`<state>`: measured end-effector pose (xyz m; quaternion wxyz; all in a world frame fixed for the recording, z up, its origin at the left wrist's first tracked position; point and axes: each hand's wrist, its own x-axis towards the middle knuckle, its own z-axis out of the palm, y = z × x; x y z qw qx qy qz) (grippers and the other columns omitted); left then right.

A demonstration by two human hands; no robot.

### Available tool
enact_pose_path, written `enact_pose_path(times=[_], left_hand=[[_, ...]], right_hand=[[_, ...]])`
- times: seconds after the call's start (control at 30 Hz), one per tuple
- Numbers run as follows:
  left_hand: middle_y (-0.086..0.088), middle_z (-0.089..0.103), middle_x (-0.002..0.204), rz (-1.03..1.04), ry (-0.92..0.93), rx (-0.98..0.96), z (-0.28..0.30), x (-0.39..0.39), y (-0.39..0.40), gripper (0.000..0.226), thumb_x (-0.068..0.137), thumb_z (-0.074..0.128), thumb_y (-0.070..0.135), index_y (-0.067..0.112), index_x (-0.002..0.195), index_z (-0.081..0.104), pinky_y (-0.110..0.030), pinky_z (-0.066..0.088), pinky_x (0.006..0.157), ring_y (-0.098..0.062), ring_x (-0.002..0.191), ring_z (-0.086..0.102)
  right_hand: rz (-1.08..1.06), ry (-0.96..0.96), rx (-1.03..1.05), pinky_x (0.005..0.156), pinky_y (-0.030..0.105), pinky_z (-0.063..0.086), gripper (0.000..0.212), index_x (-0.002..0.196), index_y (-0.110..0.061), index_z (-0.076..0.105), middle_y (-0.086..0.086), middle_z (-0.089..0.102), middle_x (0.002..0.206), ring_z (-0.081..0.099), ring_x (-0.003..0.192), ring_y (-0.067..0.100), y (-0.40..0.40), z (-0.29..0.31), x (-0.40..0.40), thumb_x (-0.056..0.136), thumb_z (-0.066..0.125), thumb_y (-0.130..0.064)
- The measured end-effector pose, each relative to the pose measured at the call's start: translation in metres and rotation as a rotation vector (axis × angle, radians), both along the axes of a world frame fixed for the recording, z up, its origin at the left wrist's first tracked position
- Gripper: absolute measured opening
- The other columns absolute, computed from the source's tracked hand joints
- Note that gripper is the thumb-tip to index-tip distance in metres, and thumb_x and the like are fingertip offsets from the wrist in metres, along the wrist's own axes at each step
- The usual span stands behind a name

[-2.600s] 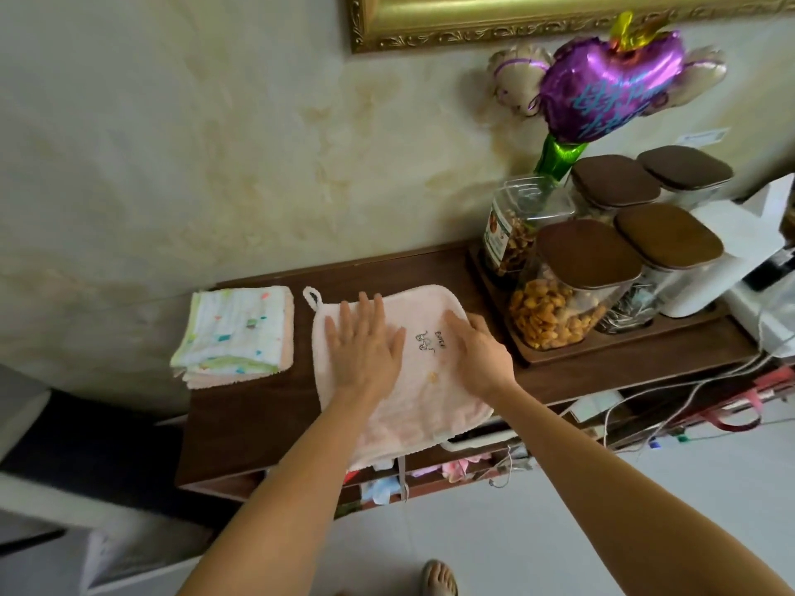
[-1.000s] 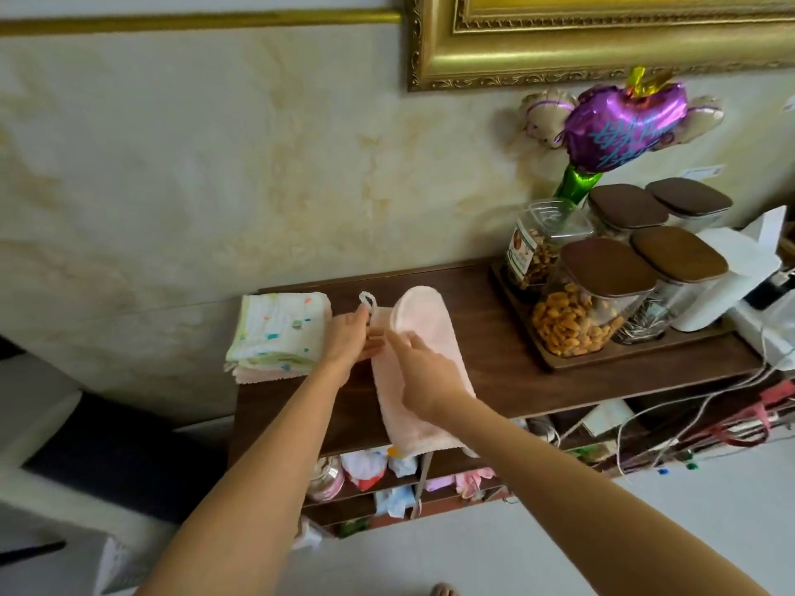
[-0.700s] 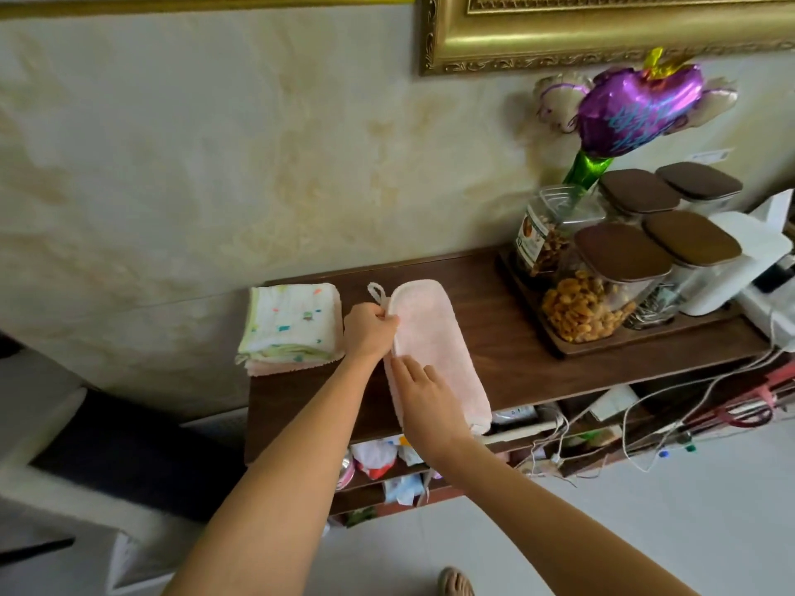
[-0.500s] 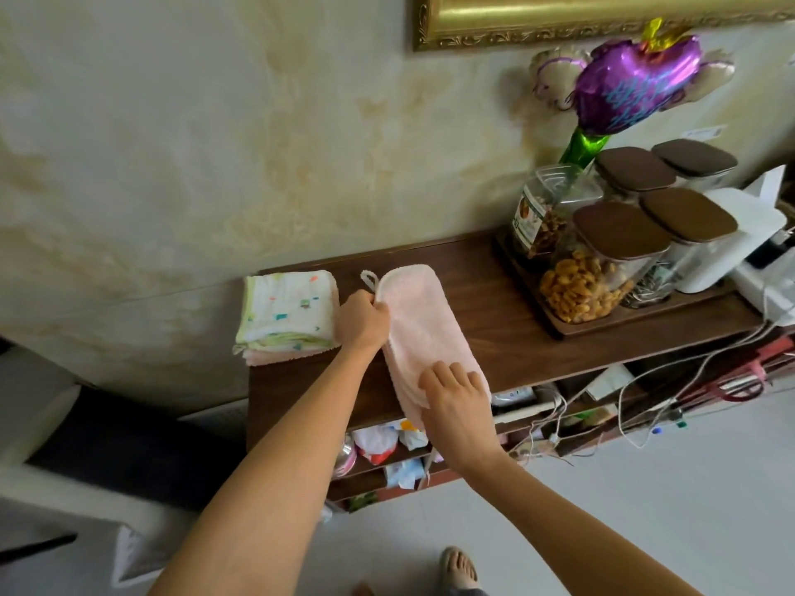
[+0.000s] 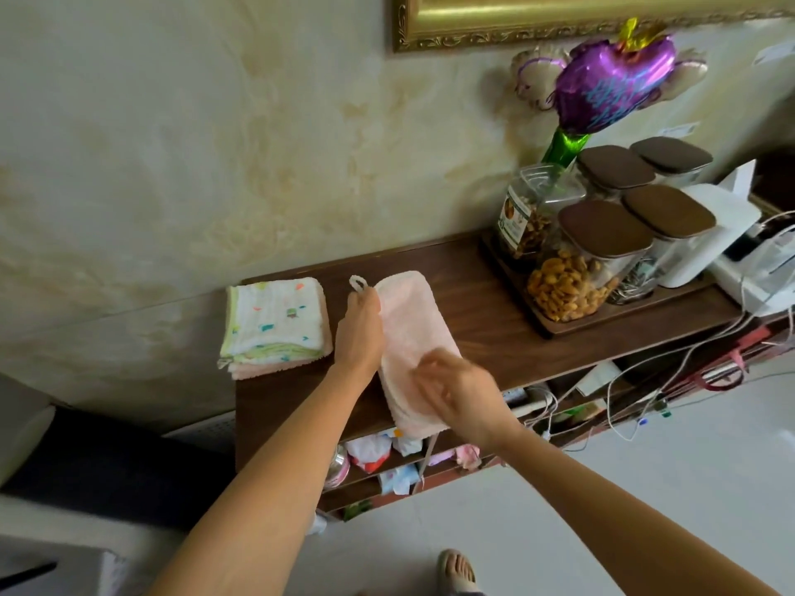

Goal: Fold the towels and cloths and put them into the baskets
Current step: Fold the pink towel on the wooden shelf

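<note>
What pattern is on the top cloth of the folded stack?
White top cloth with small multicoloured specks, head view.

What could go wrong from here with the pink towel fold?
1. The pink towel overhangs the front edge of the shelf near the right hand; a loose grip might let it slide off to the floor.
2. The left hand holds only the far corner by the loop, so the layers may shift and the fold go crooked.
3. A wide sweep right could bump the jars.
</note>
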<state>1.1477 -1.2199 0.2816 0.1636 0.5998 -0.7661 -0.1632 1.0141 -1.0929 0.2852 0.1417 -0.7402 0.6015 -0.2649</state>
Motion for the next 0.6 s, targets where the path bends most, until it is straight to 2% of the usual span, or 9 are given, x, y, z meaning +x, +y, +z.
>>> enact_pose_path(times=[0.07, 0.13, 0.2, 0.27, 0.33, 0.37, 0.43, 0.5, 0.6], left_hand=[[-0.012, 0.046, 0.126, -0.033, -0.035, 0.028, 0.002, -0.001, 0.002, 0.028, 0.099, 0.039, 0.006, 0.010, 0.126, 0.046, -0.029, 0.040, 0.068, -0.028, 0.092, 0.061], [-0.012, 0.040, 0.133, -0.051, -0.086, 0.038, 0.004, -0.003, 0.003, 0.035, 0.098, 0.040, 0.003, 0.010, 0.133, 0.042, -0.030, 0.042, 0.071, -0.028, 0.093, 0.063], [-0.011, 0.036, 0.137, -0.070, -0.118, 0.012, 0.004, -0.004, 0.004, 0.041, 0.096, 0.043, -0.001, 0.010, 0.135, 0.040, -0.029, 0.045, 0.071, -0.026, 0.091, 0.064], [-0.010, 0.034, 0.138, -0.094, -0.148, -0.022, 0.003, -0.005, 0.006, 0.040, 0.095, 0.045, 0.000, 0.009, 0.134, 0.040, -0.027, 0.047, 0.070, -0.023, 0.090, 0.065], [-0.010, 0.033, 0.140, -0.131, -0.182, -0.057, 0.002, -0.003, 0.008, 0.034, 0.098, 0.046, 0.006, 0.009, 0.131, 0.042, -0.023, 0.047, 0.070, -0.020, 0.090, 0.065], [-0.011, 0.034, 0.139, -0.148, -0.192, -0.069, 0.004, -0.003, 0.009, 0.031, 0.099, 0.045, 0.009, 0.009, 0.130, 0.042, -0.022, 0.045, 0.068, -0.018, 0.088, 0.065], [-0.012, 0.033, 0.141, -0.169, -0.226, -0.104, 0.008, -0.002, 0.010, 0.031, 0.100, 0.043, 0.012, 0.008, 0.131, 0.041, -0.022, 0.041, 0.067, -0.016, 0.088, 0.064], [-0.013, 0.030, 0.144, -0.173, -0.263, -0.135, 0.013, -0.002, 0.011, 0.037, 0.101, 0.043, 0.013, 0.007, 0.136, 0.037, -0.021, 0.045, 0.073, -0.014, 0.092, 0.064], [-0.013, 0.031, 0.144, -0.153, -0.293, -0.131, 0.014, -0.006, 0.013, 0.037, 0.101, 0.041, 0.011, 0.007, 0.137, 0.035, -0.022, 0.046, 0.075, -0.014, 0.094, 0.064]], right_hand=[[-0.237, -0.101, 0.003, 0.082, 0.020, 0.045, 0.034, 0.121, -0.018, 0.062, -0.003, 0.058, 0.117, 0.053, 0.102, 0.009, -0.041, 0.013, -0.010, 0.093, 0.047, -0.007], [-0.336, -0.109, 0.152, 0.095, 0.027, 0.041, 0.055, 0.135, -0.017, 0.050, 0.002, 0.051, 0.132, 0.042, 0.122, 0.018, -0.086, 0.024, -0.020, 0.085, 0.044, 0.006], [-0.251, -0.012, 0.328, 0.107, 0.034, 0.033, 0.068, 0.142, -0.019, 0.041, 0.003, 0.043, 0.144, 0.030, 0.134, 0.024, -0.125, 0.030, -0.029, 0.081, 0.044, 0.011], [-0.050, 0.162, 0.412, 0.111, 0.036, 0.028, 0.069, 0.140, -0.020, 0.045, 0.002, 0.044, 0.145, 0.030, 0.137, 0.024, -0.153, 0.032, -0.035, 0.078, 0.043, 0.012], [0.174, 0.301, 0.380, 0.103, 0.037, 0.036, 0.056, 0.125, -0.016, 0.059, 0.004, 0.058, 0.128, 0.046, 0.124, 0.024, -0.171, 0.033, -0.035, 0.076, 0.049, 0.009], [0.249, 0.332, 0.342, 0.092, 0.036, 0.041, 0.042, 0.111, -0.014, 0.065, 0.003, 0.065, 0.112, 0.055, 0.109, 0.024, -0.177, 0.034, -0.035, 0.076, 0.052, 0.005], [0.360, 0.355, 0.289, 0.073, 0.031, 0.040, 0.014, 0.084, -0.014, 0.063, -0.003, 0.064, 0.083, 0.057, 0.080, 0.020, -0.183, 0.038, -0.036, 0.078, 0.057, -0.003], [0.459, 0.465, 0.232, 0.073, 0.030, 0.036, 0.005, 0.080, -0.020, 0.057, -0.008, 0.059, 0.076, 0.054, 0.072, 0.017, -0.184, 0.041, -0.042, 0.085, 0.059, -0.019], [0.512, 0.704, 0.117, 0.085, 0.032, 0.032, 0.021, 0.093, -0.022, 0.053, -0.007, 0.055, 0.076, 0.056, 0.077, 0.020, -0.191, 0.038, -0.053, 0.096, 0.045, -0.042]])
